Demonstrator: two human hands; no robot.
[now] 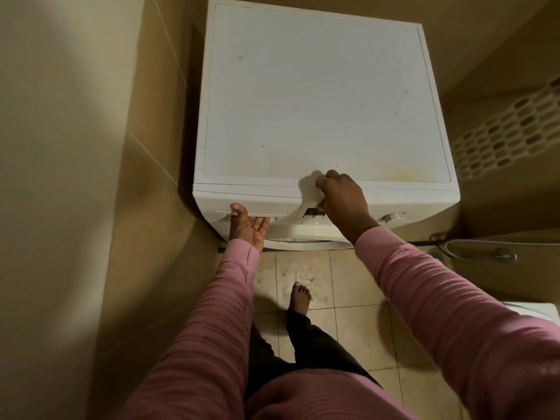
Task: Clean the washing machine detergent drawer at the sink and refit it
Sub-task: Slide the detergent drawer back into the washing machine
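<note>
The detergent drawer (257,206) is a plain white panel at the left of the washing machine (321,95) front, pushed in flush. The left hand (247,226), palm up, pinches its handle lip: thumb on the face, fingertips hidden in the recess. The right hand (342,201) clasps the machine's top front edge with curled fingers, partly covering the display (312,213).

Detergent drawer (266,204) seated shut in the white washing machine (327,95).
The drawer is a white panel at the left end of the machine's front top strip, flush with the fascia beside the small display, its handle recess along the lower edge. The machine's flat top is scuffed, with a yellowish stain near the front edge.
</note>
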